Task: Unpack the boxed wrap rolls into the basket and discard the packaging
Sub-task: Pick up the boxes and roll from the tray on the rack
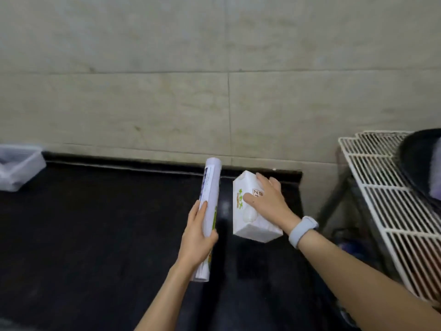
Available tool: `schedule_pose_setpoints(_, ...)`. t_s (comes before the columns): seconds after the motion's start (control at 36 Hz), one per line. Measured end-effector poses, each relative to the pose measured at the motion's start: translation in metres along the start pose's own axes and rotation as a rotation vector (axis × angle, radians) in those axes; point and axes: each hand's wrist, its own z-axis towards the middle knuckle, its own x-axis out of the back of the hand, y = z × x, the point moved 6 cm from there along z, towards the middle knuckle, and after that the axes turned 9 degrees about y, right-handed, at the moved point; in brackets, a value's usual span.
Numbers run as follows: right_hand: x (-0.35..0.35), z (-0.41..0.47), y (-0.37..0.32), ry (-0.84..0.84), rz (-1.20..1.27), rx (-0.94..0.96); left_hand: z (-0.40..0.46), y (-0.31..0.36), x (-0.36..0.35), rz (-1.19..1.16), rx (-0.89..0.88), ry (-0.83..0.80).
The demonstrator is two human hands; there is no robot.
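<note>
A long white wrap roll with a printed label points away from me over the black counter. My left hand is shut on its near half. To its right lies a white carton box with green and orange print, near the counter's right end. My right hand rests on top of that box, fingers spread over its far part; a pale wristband sits on that wrist. A clear plastic basket stands at the far left edge of the counter.
A tiled wall rises behind the counter. Right of the counter stands a white wire rack with a dark pan on it. A gap separates the counter from the rack.
</note>
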Motion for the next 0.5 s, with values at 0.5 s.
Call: schedule_pose_setpoints(0.5,-0.115,0.055,0.070,0.120,-0.382,0.061,0.071,-0.122,-0.048,0.257,0.088,-0.213)
